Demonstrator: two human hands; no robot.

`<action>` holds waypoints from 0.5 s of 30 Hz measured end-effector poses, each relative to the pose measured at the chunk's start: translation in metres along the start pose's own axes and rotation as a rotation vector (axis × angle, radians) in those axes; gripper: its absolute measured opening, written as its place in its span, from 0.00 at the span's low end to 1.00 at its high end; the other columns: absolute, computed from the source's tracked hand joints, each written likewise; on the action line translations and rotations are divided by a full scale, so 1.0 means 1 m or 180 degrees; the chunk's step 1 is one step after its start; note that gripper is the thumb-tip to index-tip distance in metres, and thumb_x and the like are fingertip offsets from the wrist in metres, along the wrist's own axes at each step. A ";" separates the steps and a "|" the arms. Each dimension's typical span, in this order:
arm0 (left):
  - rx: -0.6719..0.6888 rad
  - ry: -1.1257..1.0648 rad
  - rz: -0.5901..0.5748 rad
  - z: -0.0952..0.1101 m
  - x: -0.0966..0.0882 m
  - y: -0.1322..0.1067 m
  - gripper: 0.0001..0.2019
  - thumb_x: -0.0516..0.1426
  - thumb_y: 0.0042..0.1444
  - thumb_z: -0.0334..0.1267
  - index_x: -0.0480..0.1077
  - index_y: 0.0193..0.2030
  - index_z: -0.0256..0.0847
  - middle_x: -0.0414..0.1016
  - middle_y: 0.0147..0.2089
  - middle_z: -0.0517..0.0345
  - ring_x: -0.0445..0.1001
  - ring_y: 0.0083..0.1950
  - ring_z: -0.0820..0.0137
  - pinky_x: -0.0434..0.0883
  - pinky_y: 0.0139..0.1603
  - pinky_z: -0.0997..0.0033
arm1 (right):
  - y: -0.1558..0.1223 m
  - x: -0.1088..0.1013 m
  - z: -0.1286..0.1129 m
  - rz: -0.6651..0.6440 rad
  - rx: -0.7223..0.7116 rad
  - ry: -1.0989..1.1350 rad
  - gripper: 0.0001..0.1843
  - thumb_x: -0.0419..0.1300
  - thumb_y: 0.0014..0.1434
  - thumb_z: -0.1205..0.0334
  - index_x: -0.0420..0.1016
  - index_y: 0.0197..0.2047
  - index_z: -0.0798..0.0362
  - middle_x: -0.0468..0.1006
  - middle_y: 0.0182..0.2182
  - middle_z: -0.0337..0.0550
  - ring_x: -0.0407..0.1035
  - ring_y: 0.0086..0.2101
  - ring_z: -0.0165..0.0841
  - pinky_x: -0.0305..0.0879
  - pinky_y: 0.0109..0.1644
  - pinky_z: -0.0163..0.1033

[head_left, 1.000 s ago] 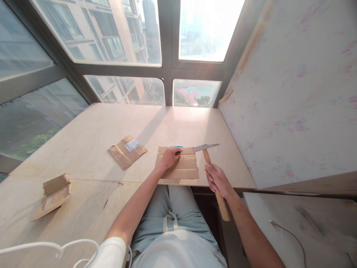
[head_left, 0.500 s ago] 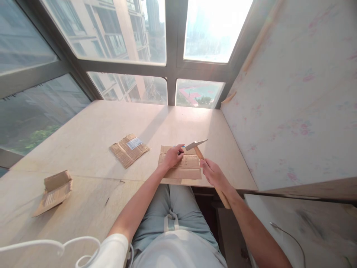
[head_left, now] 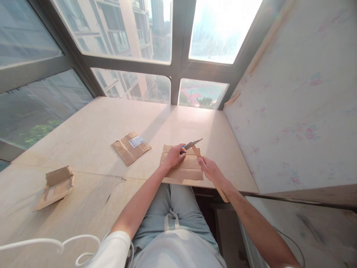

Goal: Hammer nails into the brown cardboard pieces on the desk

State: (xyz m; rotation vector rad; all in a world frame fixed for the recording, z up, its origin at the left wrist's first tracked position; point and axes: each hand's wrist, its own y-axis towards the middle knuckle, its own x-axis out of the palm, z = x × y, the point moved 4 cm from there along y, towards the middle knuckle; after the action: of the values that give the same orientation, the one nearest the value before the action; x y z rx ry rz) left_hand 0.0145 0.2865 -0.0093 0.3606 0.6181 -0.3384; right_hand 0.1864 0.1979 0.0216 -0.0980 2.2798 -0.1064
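Observation:
My right hand (head_left: 209,168) is wrapped around the wooden handle of a hammer (head_left: 197,152), whose metal head is tilted above the cardboard. Its striking end is close to the blue top of a small tool (head_left: 183,147); I cannot tell whether they touch. My left hand (head_left: 175,154) grips that blue-topped tool with closed fingers, which hide most of it. Beneath both hands a flattened piece of brown cardboard (head_left: 189,174) lies near the table's front edge. Rows of small dark holes mark its middle panel.
On the wooden table (head_left: 92,126), another cardboard piece (head_left: 126,152) with a white label lies to the left. A folded cardboard piece (head_left: 57,184) is farther left. A white cable (head_left: 33,241) crosses the lower left. Windows stand behind the table, and a papered wall (head_left: 301,111) borders the right.
The hammer head has come left and slightly down, closer to the blue top of the tool in my left hand. My left hand stays over the cardboard. The view has shifted slightly.

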 end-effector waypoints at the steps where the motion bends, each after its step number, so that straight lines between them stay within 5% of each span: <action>1: -0.0009 0.0025 -0.0002 0.000 0.000 0.000 0.23 0.60 0.50 0.28 0.68 0.55 0.39 0.80 0.41 0.55 0.77 0.43 0.66 0.70 0.49 0.65 | 0.001 0.001 0.000 -0.0064 -0.0007 -0.0097 0.21 0.42 0.67 0.47 0.63 0.30 0.50 0.72 0.25 0.41 0.66 0.28 0.34 0.52 0.31 0.35; 15: -0.0020 -0.0082 0.0018 0.001 -0.001 -0.001 0.19 0.59 0.50 0.26 0.71 0.50 0.40 0.80 0.42 0.54 0.77 0.43 0.65 0.71 0.50 0.64 | 0.000 0.003 0.000 -0.0143 -0.0078 -0.0369 0.20 0.43 0.68 0.50 0.65 0.31 0.50 0.74 0.26 0.42 0.68 0.29 0.34 0.51 0.31 0.35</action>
State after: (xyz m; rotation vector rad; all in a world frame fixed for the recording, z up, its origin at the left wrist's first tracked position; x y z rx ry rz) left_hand 0.0136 0.2855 -0.0078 0.3515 0.5927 -0.3350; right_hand 0.1848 0.1973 0.0196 -0.1640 2.1641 -0.0939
